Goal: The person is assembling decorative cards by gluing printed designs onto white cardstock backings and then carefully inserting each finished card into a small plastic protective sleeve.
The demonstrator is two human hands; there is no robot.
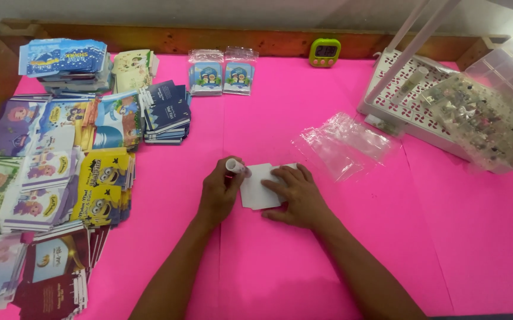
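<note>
We clamp our left hand [221, 188] fingers on a glue stick [235, 166] at the white card's [259, 185] left edge; our right hand [296, 194] presses it flat, fingers together.

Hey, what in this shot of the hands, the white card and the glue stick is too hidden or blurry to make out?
- Head view: the glue stick is mostly wrapped by the left hand; its tip is hidden.
- The white card is part covered by the right hand.
- The green timer display is too small.
- The clear box contents are a blur.
</note>
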